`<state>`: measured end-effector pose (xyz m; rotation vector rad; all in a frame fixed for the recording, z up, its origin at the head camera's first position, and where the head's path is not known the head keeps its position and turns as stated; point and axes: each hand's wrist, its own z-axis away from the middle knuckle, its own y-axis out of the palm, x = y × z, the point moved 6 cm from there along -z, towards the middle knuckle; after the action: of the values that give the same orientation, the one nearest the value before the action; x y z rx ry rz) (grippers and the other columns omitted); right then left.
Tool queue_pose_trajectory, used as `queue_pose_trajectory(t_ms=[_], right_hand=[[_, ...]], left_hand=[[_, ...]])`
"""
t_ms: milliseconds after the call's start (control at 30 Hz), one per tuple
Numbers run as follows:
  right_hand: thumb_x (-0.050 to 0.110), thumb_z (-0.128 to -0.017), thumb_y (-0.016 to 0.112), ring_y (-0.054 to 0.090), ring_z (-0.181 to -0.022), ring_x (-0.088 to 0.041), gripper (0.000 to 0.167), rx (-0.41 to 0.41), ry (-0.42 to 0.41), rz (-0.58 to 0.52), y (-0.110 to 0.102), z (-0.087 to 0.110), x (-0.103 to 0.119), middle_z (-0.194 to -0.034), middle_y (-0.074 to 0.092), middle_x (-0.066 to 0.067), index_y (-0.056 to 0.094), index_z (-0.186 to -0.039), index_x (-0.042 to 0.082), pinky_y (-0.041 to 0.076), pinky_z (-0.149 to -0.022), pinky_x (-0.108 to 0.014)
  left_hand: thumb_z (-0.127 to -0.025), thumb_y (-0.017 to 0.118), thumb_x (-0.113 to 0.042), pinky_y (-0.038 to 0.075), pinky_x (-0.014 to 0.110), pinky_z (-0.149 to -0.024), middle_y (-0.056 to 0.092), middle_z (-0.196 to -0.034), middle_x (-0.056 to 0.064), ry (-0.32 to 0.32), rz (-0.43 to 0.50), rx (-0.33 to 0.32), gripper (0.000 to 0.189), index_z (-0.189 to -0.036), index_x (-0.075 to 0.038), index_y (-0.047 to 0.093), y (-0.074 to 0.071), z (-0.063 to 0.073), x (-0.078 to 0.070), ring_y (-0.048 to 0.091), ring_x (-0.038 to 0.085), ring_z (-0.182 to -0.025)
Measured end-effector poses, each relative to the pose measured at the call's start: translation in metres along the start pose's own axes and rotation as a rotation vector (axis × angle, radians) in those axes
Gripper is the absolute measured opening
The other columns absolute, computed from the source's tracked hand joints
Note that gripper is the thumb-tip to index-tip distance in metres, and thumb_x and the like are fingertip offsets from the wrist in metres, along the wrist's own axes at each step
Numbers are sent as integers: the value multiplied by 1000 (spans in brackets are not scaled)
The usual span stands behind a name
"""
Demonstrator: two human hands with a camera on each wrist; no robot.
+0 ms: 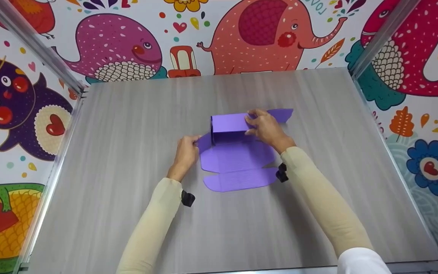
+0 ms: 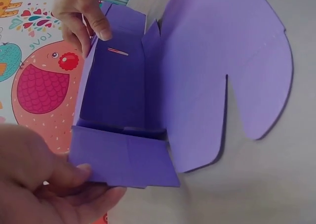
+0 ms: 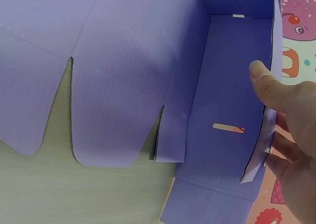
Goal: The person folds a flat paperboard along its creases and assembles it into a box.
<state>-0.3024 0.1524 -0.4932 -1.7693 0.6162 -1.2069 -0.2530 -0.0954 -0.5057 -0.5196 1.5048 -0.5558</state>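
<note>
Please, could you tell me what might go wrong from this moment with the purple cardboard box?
1. The folded top panel may spring back if the right hand, which grips it, lets go too soon.
2. The left flap, pinched by the left hand, could crease in the wrong place if it is pressed too hard.
3. The right flap sticks outward with no hand on it, so that end could stay open.

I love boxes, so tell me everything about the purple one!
The purple box looks like thin cardboard, partly folded. A narrow trough stands at its back; notched flat panels spread in front over the grey table. Its inner wall has a slit. The left hand pinches one end flap; the right hand grips its top panel.
</note>
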Motion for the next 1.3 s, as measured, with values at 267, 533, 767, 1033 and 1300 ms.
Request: queue_pose_trajectory(t_ms=[267, 533, 767, 1033, 1300], right_hand=[[19, -83, 81, 55, -131, -39, 55, 4, 14, 2, 1, -1, -1, -137, 60, -18, 62, -130, 0, 45, -110, -48], [16, -81, 82, 56, -130, -39, 53, -19, -15, -12, 2, -1, -1, -135, 60, -19, 63, -128, -2, 45, -110, -48], [19, -83, 80, 55, -130, -39, 52, -7, -10, -7, 0, -1, 0, -137, 60, -19, 63, -129, 0, 46, -109, -49], [18, -84, 80, 55, -130, -39, 53, -4, -17, -6, -1, 1, 0, -137, 59, -20, 61, -130, -1, 45, -110, -48], [17, -83, 80, 58, -124, -41, 51, -47, -83, -7, -4, 2, 3, -132, 61, -22, 64, -127, -4, 48, -106, -49]], left_hand=[[-86, 48, 15, 54, 37, -72, 74, -103, 22, -23, 6, 21, 41, -113, 1, 75, 6, 4, -4, 62, 25, -82], [-85, 47, 16, 57, 42, -82, 73, -114, 22, -15, -12, 27, 45, -121, 3, 70, 19, 12, -6, 65, 26, -91], [-92, 48, 11, 50, 45, -107, 60, -134, 29, -44, 20, 75, 48, -140, 7, 52, 33, 20, -8, 60, 36, -124], [-95, 61, -8, 45, 46, -110, 50, -138, 27, -69, 56, 151, 62, -150, 7, 36, 49, 21, -13, 55, 37, -124], [-94, 55, 0, 31, 46, -122, 34, -157, 28, 7, 102, 195, 56, -145, 15, 36, 50, 13, -12, 35, 40, -147]])
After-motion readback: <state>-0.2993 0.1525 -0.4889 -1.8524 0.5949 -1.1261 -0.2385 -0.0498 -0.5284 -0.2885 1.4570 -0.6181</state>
